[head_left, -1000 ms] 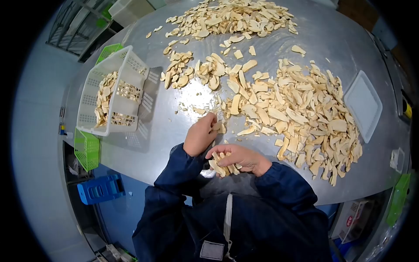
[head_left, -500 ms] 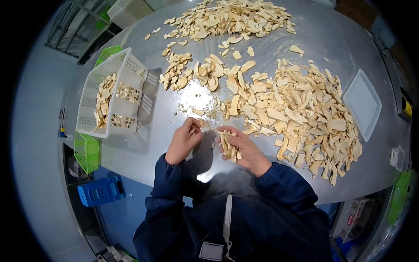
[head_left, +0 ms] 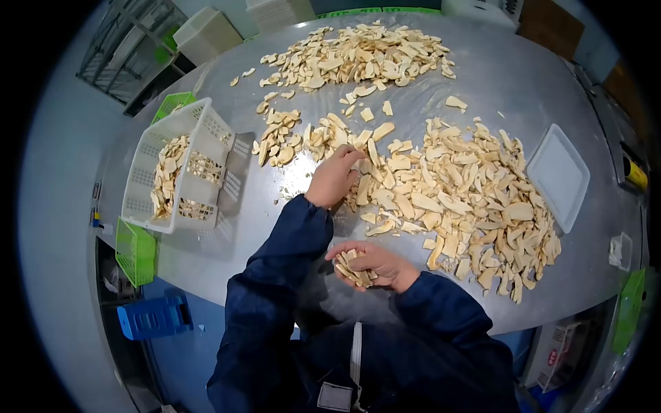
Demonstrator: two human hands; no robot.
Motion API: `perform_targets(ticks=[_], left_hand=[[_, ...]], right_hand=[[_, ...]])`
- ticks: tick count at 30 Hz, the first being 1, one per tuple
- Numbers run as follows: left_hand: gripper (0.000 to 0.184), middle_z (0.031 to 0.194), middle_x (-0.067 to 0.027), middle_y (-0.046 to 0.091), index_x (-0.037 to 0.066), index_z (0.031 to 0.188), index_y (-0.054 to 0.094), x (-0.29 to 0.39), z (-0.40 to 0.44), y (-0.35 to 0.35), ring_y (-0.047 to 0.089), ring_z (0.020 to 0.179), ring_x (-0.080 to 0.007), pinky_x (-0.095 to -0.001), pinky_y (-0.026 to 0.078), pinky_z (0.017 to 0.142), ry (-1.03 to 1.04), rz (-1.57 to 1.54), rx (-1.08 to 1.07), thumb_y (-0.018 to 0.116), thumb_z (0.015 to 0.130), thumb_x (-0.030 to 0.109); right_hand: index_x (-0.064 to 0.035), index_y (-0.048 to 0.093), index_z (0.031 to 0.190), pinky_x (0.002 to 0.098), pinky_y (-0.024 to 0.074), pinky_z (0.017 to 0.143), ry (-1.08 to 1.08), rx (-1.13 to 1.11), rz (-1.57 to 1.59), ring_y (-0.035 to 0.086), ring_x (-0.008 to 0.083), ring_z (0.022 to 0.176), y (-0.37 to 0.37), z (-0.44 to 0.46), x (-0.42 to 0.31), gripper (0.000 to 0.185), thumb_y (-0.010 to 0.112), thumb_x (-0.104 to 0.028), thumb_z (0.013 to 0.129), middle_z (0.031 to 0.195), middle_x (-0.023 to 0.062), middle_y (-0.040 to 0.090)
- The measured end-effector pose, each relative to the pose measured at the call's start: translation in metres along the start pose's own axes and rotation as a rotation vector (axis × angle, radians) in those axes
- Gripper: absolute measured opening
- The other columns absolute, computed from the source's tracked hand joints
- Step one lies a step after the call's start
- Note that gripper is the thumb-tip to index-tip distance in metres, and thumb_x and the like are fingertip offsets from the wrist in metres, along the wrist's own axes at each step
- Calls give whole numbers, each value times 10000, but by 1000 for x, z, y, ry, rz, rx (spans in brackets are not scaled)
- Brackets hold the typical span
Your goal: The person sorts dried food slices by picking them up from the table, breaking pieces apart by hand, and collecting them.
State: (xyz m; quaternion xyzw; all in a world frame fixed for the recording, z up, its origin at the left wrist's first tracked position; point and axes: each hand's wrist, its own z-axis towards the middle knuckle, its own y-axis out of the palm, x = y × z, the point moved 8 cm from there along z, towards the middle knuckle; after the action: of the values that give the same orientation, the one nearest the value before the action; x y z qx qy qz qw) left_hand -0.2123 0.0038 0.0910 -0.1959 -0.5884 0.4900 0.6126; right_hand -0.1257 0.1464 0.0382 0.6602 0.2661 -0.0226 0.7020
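Observation:
My left hand [head_left: 335, 177] reaches over the left edge of the large heap of pale dried mushroom slices [head_left: 447, 199]. Its fingers curl down against slices there, and whatever lies between the fingertips is hidden. Close to my body, my right hand [head_left: 382, 264] is closed around a small bunch of mushroom slices [head_left: 354, 268], held above the steel table [head_left: 268, 227]. Beyond my left hand are two smaller clusters of slices, one of them a loose group [head_left: 279, 138] farther left.
A white perforated basket [head_left: 200, 165] holding slices stands at the left, beside green baskets [head_left: 135, 252]. Another heap of slices [head_left: 361, 55] lies at the far side. A white tray [head_left: 559, 177] rests right of the large heap. A blue stool [head_left: 155, 317] is below the table's left edge.
My left hand has moved forward and right, from near my right hand to the heap's edge. My right hand has come slightly closer to my body, still holding its slices. The view has tilted up a little.

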Motion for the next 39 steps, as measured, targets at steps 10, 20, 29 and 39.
perform_targets(ticks=[10, 20, 29, 39], left_hand=[[307, 733, -5, 462, 56, 1128, 507, -53, -21, 18, 483, 638, -112, -254, 415, 538, -428, -850, -70, 552, 826, 82], [177, 896, -30, 522, 39, 1061, 508, -68, 5, 36, 506, 741, -90, -197, 442, 515, -597, -1551, -108, 511, 904, 123], [276, 737, -173, 608, -34, 911, 586, -22, 22, 33, 591, 618, -288, -332, 464, 569, -215, -74, -40, 664, 771, 190], [129, 664, 49, 502, 40, 922, 589, -44, -58, 18, 408, 518, -32, -181, 303, 444, -697, -1022, -249, 589, 865, 156]], right_hand=[[-37, 499, 1196, 258, 497, 482, -210, 82, 129, 589, 142, 674, -18, 0, -16, 404, 627, -224, 862, 883, 93, 606], [-54, 499, 1197, 255, 497, 484, -245, 124, 145, 592, 143, 709, -24, 0, -18, 397, 619, -248, 872, 888, 89, 605], [-20, 476, 1207, 266, 490, 483, -253, 135, 161, 592, 162, 709, -27, -2, -21, 394, 597, -194, 874, 923, 103, 599], [-68, 500, 1213, 285, 527, 582, -451, 376, 122, 611, 155, 768, -48, -10, -40, 379, 594, -228, 883, 962, 77, 606]])
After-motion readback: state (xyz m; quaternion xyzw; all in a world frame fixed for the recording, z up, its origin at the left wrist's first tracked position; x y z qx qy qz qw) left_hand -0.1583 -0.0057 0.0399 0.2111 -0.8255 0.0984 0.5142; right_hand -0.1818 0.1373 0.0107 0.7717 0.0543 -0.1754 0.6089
